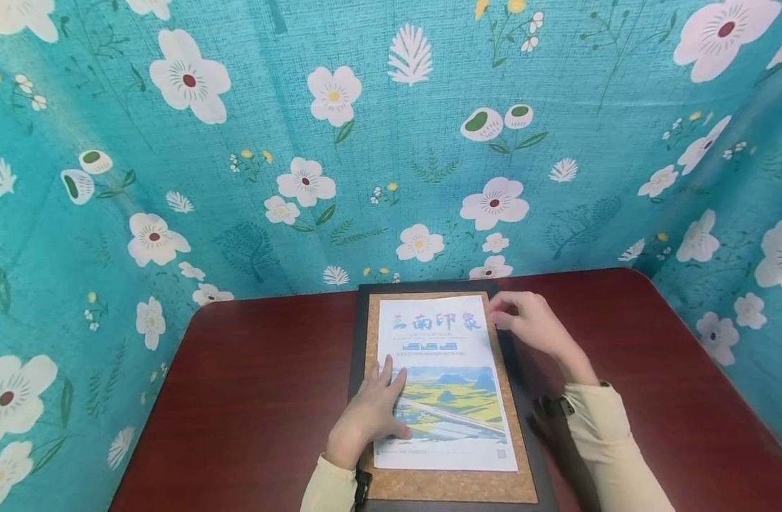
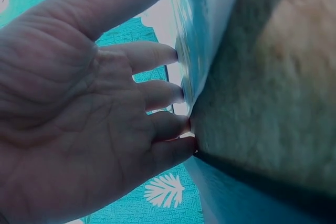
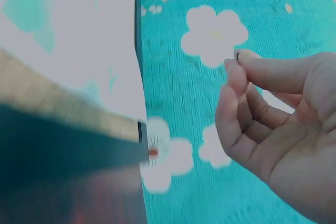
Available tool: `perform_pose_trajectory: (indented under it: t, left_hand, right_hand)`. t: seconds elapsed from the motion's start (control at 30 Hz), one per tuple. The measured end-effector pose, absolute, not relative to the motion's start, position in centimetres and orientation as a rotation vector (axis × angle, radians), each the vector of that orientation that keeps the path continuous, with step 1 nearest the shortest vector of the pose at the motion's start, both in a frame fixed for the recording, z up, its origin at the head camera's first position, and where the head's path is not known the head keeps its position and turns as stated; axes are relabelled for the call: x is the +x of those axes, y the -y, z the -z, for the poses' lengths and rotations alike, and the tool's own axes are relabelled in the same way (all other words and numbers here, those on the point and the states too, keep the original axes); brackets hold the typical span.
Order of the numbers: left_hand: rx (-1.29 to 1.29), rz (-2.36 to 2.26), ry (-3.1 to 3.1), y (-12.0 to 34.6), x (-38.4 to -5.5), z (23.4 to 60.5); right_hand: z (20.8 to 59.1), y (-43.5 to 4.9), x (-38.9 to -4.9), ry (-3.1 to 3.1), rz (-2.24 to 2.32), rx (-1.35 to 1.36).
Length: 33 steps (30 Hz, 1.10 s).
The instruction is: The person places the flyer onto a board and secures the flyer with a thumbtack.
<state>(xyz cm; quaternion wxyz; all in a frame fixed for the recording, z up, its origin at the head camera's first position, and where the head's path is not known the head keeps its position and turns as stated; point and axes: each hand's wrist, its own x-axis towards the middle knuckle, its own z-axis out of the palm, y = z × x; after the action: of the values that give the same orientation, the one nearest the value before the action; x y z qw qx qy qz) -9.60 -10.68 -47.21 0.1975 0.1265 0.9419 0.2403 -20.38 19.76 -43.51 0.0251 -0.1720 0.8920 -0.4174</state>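
Observation:
A printed poster [image 1: 438, 419] with a landscape picture and large Chinese characters lies on a dark-framed cork board [image 1: 455, 487]. My left hand [image 1: 371, 409] rests on the poster's left side with its fingers spread, and in the left wrist view the fingertips touch the paper. My right hand [image 1: 528, 320] is by the poster's upper right corner. Seen in the right wrist view, its thumb and forefinger pinch a tiny dark object [image 3: 237, 56], too small to make out, held off the board's surface.
The board lies on a dark red wooden table [image 1: 250, 405], its far edge near the table's back. A teal floral curtain [image 1: 378, 142] hangs behind and along both sides.

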Motion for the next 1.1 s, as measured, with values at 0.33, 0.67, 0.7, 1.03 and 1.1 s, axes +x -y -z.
perform_pose_trajectory:
  t: [0.33,0.67,0.7,1.03,1.1]
  left_hand:
    - [0.336,-0.655,-2.650,10.5,-9.6,47.3]
    - [0.311,-0.650,-2.659,10.4,-9.6,46.8]
    - [0.312,-0.649,-2.661,10.4,-9.6,46.8]
    - [0.306,-0.618,-2.670,10.4,-9.8,47.1]
    - [0.310,-0.598,-2.670,10.4,-9.8,47.2]
  right_hand:
    - [45.0,-15.3,-26.2,-2.438,1.469,-0.493]
    - [47.5,-11.8,-29.0,-2.197,1.559,-0.282]
    - [47.7,-11.6,-29.2,-2.179,1.574,-0.252]
    - [49.6,-10.1,-30.6,-2.158,1.594,-0.034]
    - [49.8,-10.0,-30.7,-2.166,1.578,-0.024]
